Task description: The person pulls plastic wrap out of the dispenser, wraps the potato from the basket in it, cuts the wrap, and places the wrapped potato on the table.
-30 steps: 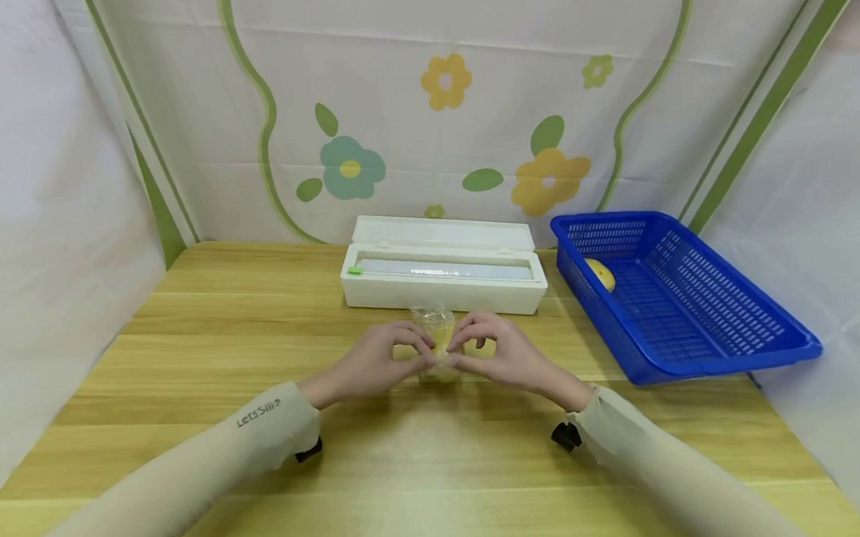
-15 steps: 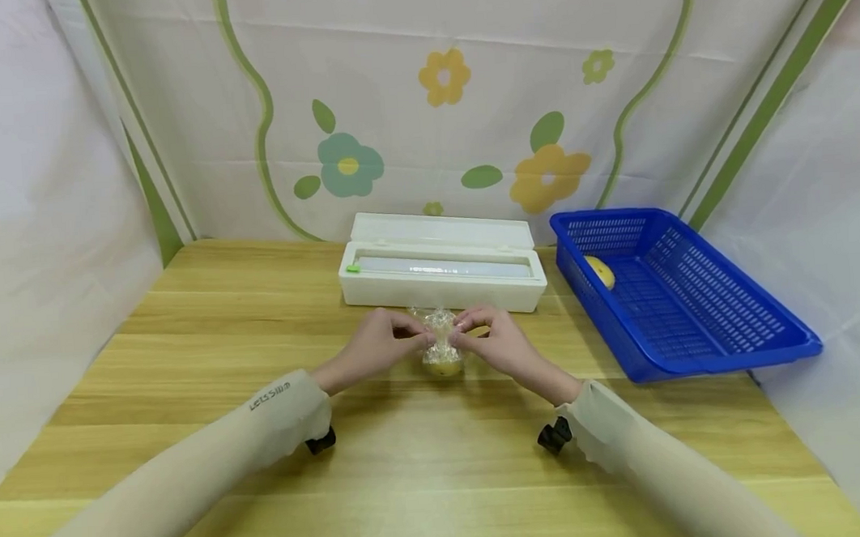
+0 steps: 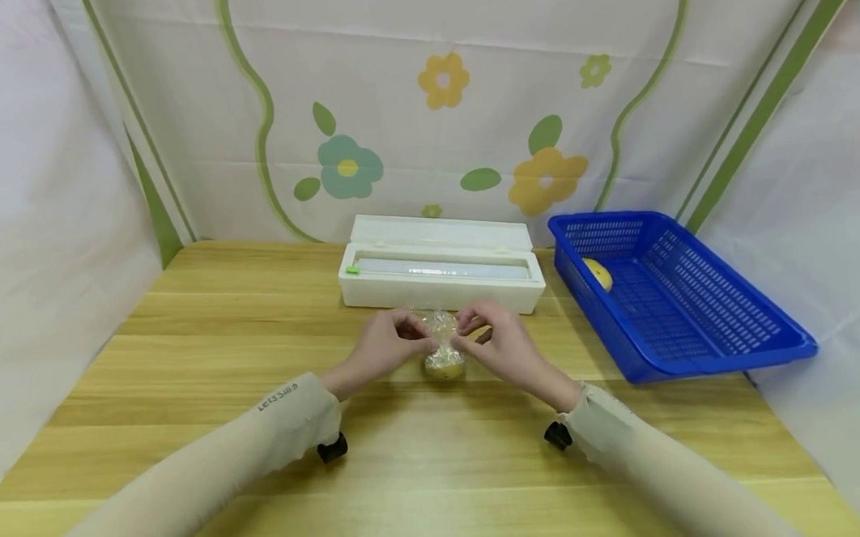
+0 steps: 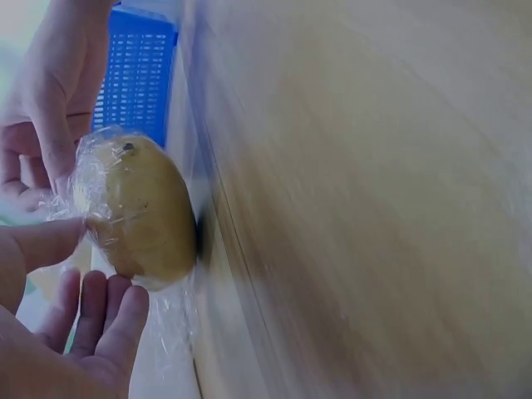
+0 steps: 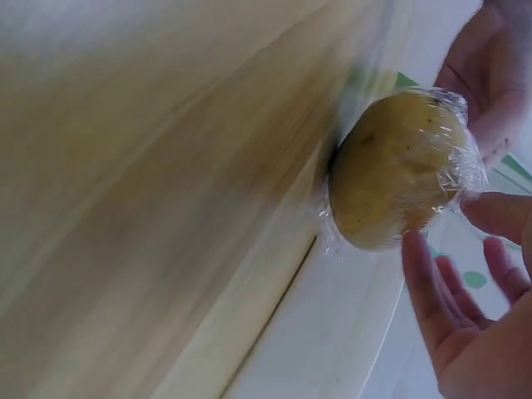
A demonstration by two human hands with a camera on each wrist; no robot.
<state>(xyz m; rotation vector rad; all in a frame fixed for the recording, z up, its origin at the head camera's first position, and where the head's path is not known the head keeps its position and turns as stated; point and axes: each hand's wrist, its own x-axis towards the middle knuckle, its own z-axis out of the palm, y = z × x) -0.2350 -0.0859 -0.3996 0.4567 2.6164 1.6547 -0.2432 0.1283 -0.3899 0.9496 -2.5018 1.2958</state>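
Observation:
A yellow mango [image 4: 150,212], its stem end showing as a dark nub, sits on the table wrapped in clear cling film [image 3: 442,326]. The film is gathered and crinkled on the side facing up. My left hand [image 3: 384,344] pinches the gathered film from the left between thumb and fingers. From the right, my right hand [image 3: 503,346] pinches it too, close to the left fingertips. In the right wrist view the mango's smooth underside [image 5: 374,183] faces the wooden table, with a loose film edge below it.
Right behind the hands stands a white cling film box [image 3: 441,288], lid up, with the roll and a green slider inside. A blue basket [image 3: 616,332] at the right holds another yellow mango [image 3: 598,274]. A flowered cloth [image 3: 391,76] hangs behind the wooden table [image 3: 441,479].
Both hands first drew back slightly from over the mango, and its lower part came into view. Since then they have stayed at the gathered film with small finger shifts.

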